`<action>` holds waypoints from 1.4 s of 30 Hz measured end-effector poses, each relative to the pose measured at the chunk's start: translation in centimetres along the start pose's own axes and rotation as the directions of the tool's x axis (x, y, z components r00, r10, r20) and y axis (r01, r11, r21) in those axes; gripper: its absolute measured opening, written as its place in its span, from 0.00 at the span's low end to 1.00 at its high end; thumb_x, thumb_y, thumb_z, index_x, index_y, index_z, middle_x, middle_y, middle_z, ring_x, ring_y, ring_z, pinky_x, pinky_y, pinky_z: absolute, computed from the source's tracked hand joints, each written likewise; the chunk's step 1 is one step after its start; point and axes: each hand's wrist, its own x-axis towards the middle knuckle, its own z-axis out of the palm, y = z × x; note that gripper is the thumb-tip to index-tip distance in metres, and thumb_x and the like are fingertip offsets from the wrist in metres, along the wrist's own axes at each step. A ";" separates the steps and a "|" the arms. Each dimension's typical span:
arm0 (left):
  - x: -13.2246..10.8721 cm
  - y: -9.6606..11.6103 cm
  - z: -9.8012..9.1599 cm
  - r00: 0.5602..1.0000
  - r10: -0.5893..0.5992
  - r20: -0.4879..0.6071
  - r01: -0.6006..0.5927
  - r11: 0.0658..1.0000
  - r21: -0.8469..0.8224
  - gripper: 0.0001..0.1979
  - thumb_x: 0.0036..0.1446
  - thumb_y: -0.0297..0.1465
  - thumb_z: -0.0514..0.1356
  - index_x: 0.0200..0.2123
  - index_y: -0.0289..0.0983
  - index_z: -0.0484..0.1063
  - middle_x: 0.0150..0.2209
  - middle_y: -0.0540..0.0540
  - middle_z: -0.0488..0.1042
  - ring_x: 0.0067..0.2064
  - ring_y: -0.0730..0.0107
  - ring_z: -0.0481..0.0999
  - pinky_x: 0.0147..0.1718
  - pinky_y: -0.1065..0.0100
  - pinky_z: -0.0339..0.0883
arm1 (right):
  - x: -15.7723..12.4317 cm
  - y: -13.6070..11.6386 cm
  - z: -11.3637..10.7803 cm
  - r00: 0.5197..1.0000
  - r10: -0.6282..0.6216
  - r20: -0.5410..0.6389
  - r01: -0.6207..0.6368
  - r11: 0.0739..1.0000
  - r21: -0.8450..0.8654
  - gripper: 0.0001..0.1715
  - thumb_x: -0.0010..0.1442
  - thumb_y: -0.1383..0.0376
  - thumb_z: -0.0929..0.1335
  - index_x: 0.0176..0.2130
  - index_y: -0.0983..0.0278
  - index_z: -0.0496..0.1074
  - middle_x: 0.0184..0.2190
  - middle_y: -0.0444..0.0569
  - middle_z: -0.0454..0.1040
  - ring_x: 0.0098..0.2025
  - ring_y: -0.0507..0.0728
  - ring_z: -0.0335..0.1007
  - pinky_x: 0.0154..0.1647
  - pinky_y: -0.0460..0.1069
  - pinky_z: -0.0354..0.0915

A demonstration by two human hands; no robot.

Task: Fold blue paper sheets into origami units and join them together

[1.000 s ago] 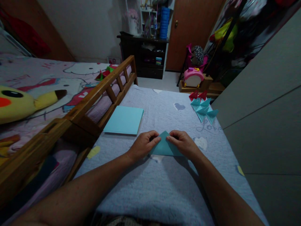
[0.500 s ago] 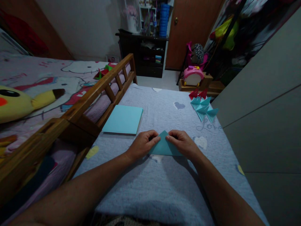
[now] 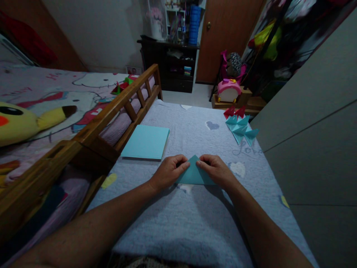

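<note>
Between my two hands is a light-blue sheet of origami paper [image 3: 196, 174], folded to a triangle with its point facing away from me. My left hand [image 3: 171, 169] pinches its left slanted edge close to the tip, thumb on top. On the opposite slanted edge, my right hand [image 3: 216, 169] grips in the same way. The outer corners of the paper are partly hidden under the hands. To the left lies a stack of square light-blue paper [image 3: 146, 142]. Several folded light-blue paper shapes [image 3: 241, 127] stand at the far right, with red folded ones [image 3: 234, 111] behind them.
A pale blue bedsheet [image 3: 184, 223] covers the surface under my hands. A wooden bed rail [image 3: 111, 115] runs along the left, with a yellow plush toy [image 3: 25, 123] beyond it. A light cabinet panel [image 3: 315, 149] borders the right side. A dark cabinet [image 3: 170, 67] stands behind.
</note>
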 end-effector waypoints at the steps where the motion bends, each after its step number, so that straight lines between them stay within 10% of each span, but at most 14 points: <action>1: 0.0 0.0 0.0 1.000 -0.002 -0.002 0.002 1.000 0.007 0.15 0.63 0.39 0.57 0.30 0.36 0.73 0.27 0.51 0.70 0.30 0.70 0.68 0.30 0.70 0.61 | 0.0 0.0 0.0 1.000 -0.001 -0.001 0.001 1.000 0.003 0.16 0.59 0.55 0.66 0.26 0.63 0.68 0.21 0.40 0.60 0.25 0.50 0.54 0.25 0.46 0.52; 12: 0.5 -0.1 0.2 0.976 0.198 -0.095 -0.142 0.900 0.411 0.11 0.64 0.33 0.58 0.30 0.37 0.74 0.34 0.46 0.74 0.41 0.62 0.73 0.44 0.62 0.64 | 0.2 0.8 0.8 0.992 -0.062 -0.109 0.033 0.970 -0.243 0.14 0.62 0.63 0.65 0.26 0.63 0.70 0.22 0.41 0.66 0.27 0.52 0.61 0.29 0.47 0.54; 24: 0.6 -1.2 1.0 0.945 0.322 -0.062 -0.175 0.655 0.735 0.12 0.63 0.30 0.61 0.50 0.37 0.72 0.45 0.41 0.76 0.49 0.54 0.71 0.52 0.52 0.61 | 1.1 0.6 1.4 0.991 -0.098 -0.089 -0.009 0.620 -0.785 0.11 0.68 0.65 0.66 0.39 0.65 0.79 0.38 0.55 0.80 0.42 0.60 0.72 0.44 0.51 0.58; 31: -0.7 -0.5 1.9 0.848 0.479 0.226 -0.483 0.524 0.701 0.10 0.69 0.29 0.54 0.47 0.36 0.74 0.47 0.44 0.79 0.52 0.57 0.72 0.53 0.56 0.66 | 1.5 0.8 0.8 0.994 -0.089 -0.070 -0.010 0.553 -0.833 0.12 0.69 0.65 0.66 0.39 0.65 0.79 0.38 0.54 0.81 0.42 0.60 0.73 0.42 0.51 0.57; 42: -1.5 -0.7 2.4 0.869 0.343 0.358 -0.491 0.503 0.711 0.18 0.66 0.37 0.59 0.55 0.34 0.69 0.54 0.41 0.75 0.55 0.55 0.72 0.55 0.56 0.68 | 1.3 0.9 1.3 0.986 -0.109 -0.129 -0.054 0.523 -0.851 0.12 0.69 0.64 0.65 0.38 0.64 0.78 0.39 0.54 0.80 0.43 0.60 0.72 0.43 0.52 0.55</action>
